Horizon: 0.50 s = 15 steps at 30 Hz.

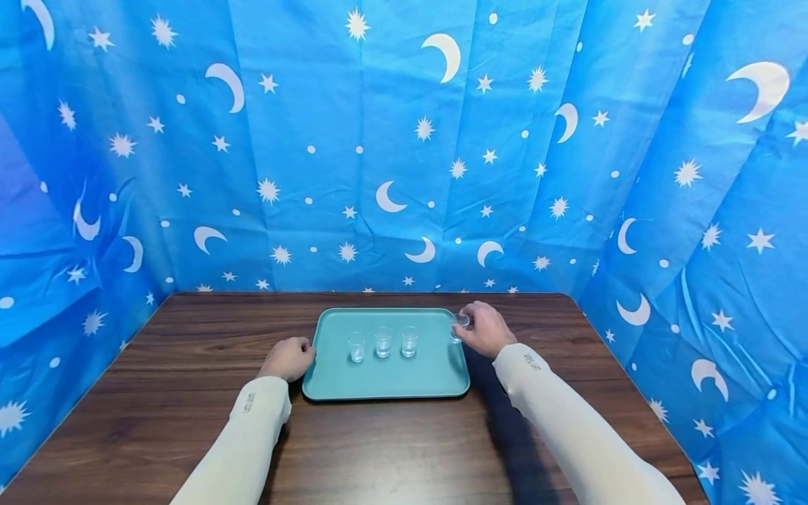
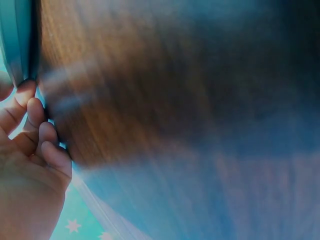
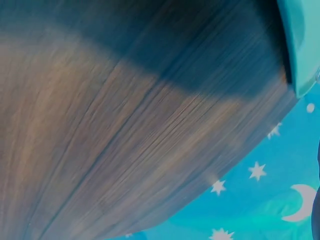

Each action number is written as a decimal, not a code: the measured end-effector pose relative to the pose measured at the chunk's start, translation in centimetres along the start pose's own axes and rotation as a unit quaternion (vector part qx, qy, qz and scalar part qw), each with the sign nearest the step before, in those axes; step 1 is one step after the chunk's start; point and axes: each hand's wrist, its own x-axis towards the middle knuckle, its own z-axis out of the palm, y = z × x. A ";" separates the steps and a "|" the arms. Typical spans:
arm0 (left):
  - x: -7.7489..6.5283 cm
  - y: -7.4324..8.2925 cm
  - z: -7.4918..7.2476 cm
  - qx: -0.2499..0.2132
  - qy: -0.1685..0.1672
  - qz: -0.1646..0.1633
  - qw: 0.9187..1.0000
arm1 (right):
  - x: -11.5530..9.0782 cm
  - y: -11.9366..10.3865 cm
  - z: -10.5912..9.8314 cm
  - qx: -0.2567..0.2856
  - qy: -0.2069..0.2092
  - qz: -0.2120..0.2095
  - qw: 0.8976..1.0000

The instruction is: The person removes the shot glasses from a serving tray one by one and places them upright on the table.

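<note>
A teal tray lies on the wooden table. Three small clear cups stand upright on it in an uneven row. My left hand is at the tray's left side, its thumb and forefinger pinching the rim; the left wrist view shows the fingertips right at the tray's edge. With the right hand I hold another clear cup over the tray's right rim, thumb and fingers around it. In the right wrist view the right hand's grip is out of frame.
The brown wood-grain table extends around the tray. A blue curtain with white moons and stars hangs behind the table and along both sides.
</note>
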 end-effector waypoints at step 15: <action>0.2 0.5 -0.1 0.023 -0.007 -0.014 1.000 | -1.3 2.5 -0.2 -0.018 -0.031 0.033 0.999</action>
